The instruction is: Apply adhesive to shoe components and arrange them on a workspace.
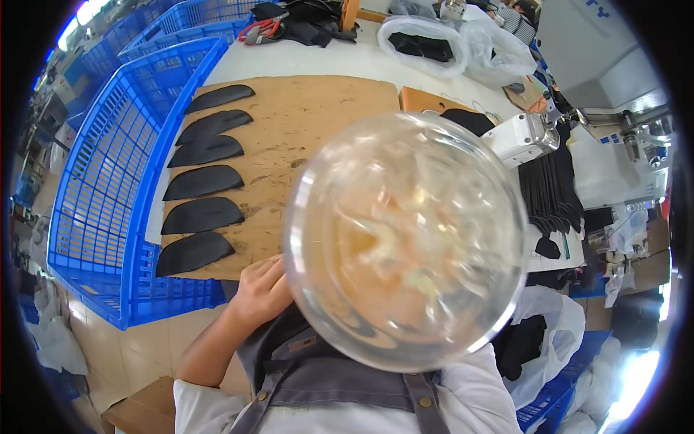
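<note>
A clear, round, see-through vessel point(408, 242), like a plastic cup or bottle seen from its base, is very close and blurred. It covers the middle of the view, and skin-coloured smears show through it. My right hand cannot be made out behind it; my right sleeve point(470, 387) runs up toward its lower right edge. At the near edge of a brown board point(275, 145), my left hand point(264, 288) rests with its fingers curled, their tips partly hidden behind the vessel. Several black, half-moon-shaped pieces point(202, 181) lie in a column along the board's left side.
A blue plastic basket point(108, 181) stands left of the board. On the right is a white sewing machine head point(517, 139) by a row of black strips point(546, 188). Red-handled scissors point(264, 29) and plastic bags point(426, 43) lie at the back.
</note>
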The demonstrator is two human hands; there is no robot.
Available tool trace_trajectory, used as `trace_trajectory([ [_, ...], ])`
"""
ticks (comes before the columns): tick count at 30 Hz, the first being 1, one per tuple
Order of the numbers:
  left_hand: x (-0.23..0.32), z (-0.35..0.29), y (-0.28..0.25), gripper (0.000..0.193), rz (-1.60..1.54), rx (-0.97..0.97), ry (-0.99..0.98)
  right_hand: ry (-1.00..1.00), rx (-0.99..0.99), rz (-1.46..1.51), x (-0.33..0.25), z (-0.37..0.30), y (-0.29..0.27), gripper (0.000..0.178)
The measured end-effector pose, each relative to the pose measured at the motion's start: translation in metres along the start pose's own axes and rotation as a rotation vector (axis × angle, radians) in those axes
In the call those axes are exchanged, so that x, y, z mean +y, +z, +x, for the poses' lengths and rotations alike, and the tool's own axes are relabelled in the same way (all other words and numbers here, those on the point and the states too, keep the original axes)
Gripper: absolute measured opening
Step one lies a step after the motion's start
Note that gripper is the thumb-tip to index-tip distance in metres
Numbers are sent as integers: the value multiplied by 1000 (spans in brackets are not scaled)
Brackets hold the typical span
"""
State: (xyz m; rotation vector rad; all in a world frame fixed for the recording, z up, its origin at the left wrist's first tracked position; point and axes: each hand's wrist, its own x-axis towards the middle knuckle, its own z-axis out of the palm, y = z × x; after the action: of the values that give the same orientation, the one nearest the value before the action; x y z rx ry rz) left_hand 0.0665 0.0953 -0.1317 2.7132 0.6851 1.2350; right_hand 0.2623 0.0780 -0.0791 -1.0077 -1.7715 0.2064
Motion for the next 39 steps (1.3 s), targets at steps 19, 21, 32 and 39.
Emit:
trace_trajectory([
  [19, 28, 110, -6, 42, -37, -223, -99, 514, 636, 593, 47, -76, -131, 62],
  [21, 34, 125, 4, 50, -41, -355, -62, 534, 566, 653, 46, -76, -119, 65],
  [32, 18, 147, 10, 52, -88, -793, -194, 601, 506, 755, 40, -75, -109, 75],
  [39, 18, 138, 9, 36, -261, -622, -360, 573, 324, 1159, 37, -70, -97, 80],
])
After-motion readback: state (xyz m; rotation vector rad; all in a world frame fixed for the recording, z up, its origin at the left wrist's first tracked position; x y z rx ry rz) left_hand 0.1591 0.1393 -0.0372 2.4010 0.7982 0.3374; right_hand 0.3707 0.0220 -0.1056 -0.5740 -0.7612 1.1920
